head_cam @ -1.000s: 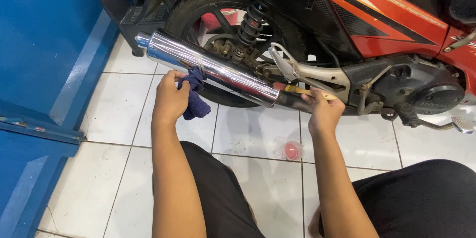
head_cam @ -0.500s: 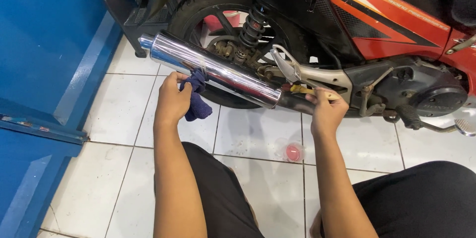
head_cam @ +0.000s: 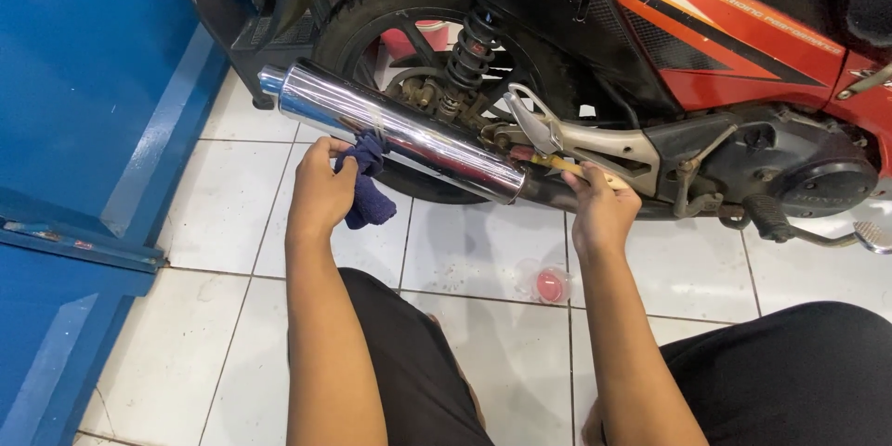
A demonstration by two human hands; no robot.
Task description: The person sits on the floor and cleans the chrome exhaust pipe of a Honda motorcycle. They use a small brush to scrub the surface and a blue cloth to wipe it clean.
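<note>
Pressing blue rag under chrome exhaust, left hand; right hand grips brush.

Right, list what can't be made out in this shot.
Head view only:
- Tool tip: hidden behind the chrome exhaust and footrest bracket.
- Right hand: fingers curl under, grip unclear.
- Red cap on floor: too small to identify.
- Kick lever: cut by right edge.
- Left hand holds blue cloth.
</note>
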